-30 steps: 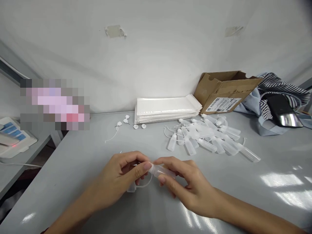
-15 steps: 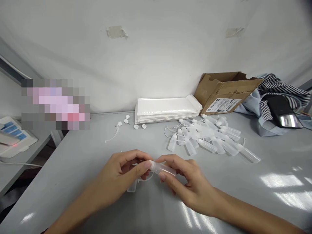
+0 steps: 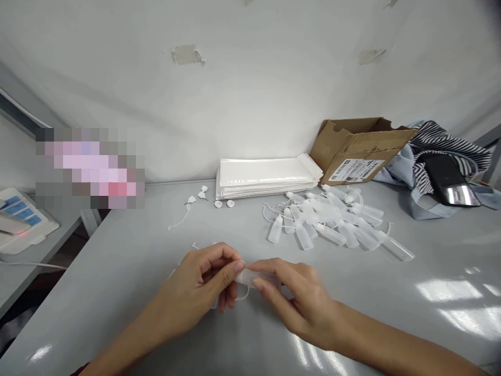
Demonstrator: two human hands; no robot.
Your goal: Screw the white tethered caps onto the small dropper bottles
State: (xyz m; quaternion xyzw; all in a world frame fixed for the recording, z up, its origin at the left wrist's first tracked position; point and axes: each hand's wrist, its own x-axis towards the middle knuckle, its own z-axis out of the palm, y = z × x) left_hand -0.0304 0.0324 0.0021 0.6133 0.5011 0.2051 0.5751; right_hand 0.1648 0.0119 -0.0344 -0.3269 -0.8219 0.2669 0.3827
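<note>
A small translucent plastic squeeze bottle (image 3: 266, 279) lies between my two hands, low over the table's front. My left hand (image 3: 209, 274) pinches its capped neck end between thumb and fingers. Around the bottle's body my right hand (image 3: 299, 292) closes with thumb and index finger. A thin white strap (image 3: 243, 297) loops below the neck. Part of another clear bottle (image 3: 214, 304) shows under my left hand, mostly hidden by it. Several similar bottles (image 3: 329, 216) are heaped to the right beyond my right hand.
Several small white caps (image 3: 218, 203) lie toward the back, one with a strap. Behind stand a stack of white padded envelopes (image 3: 270, 175) and a cardboard box (image 3: 358, 151). A striped cloth bundle with a dark object (image 3: 446, 177) lies right; a power strip (image 3: 27, 219) is left.
Both hands have shifted slightly down with the bottle. My left fingers have moved around its neck, and my right hand covers more of the body.
</note>
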